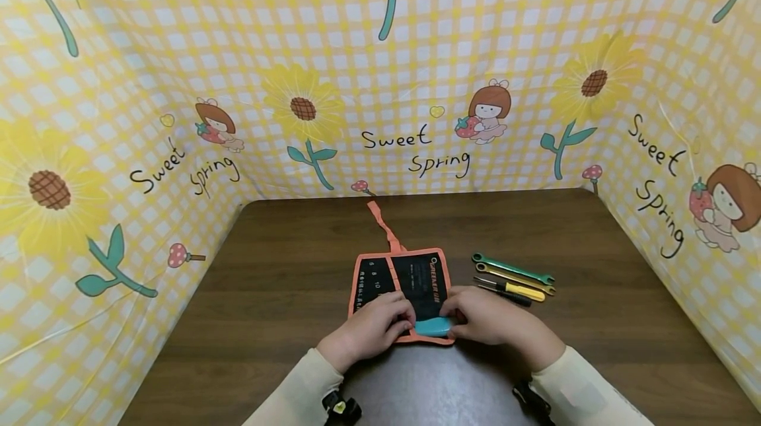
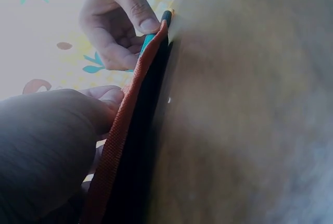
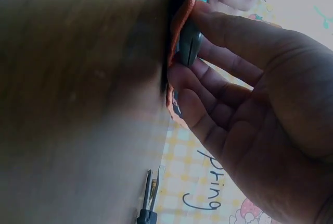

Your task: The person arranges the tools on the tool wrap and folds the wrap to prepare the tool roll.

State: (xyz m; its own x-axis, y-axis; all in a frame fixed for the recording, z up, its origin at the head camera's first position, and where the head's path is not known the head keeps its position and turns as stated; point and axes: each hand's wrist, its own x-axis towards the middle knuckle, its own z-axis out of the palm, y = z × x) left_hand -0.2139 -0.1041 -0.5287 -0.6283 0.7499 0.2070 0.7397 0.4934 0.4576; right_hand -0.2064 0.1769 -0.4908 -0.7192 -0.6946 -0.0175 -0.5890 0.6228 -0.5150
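A black roll-up tool pouch (image 1: pixel 422 284) with orange edging lies spread on the table. Across its near right part is a turquoise tool (image 1: pixel 433 327), smooth and rounded, with a slit in its darker end (image 3: pixel 189 52). My right hand (image 1: pixel 484 314) grips this tool near the pouch's right edge, thumb on one side and fingers curled round the end. At the middle of the pouch, my left hand (image 1: pixel 378 323) pinches the near orange edging (image 2: pixel 120 112) between thumb and finger, close to the tool's other end.
Right of the pouch lie a green wrench (image 1: pixel 514 269), a gold wrench (image 1: pixel 512 275), a yellow-handled screwdriver (image 1: pixel 526 291) and a black-handled one (image 1: pixel 516 296). An orange strap (image 1: pixel 383 224) runs from the pouch toward the back. Patterned cloth walls (image 1: pixel 380 96) enclose the brown table (image 1: pixel 267 281).
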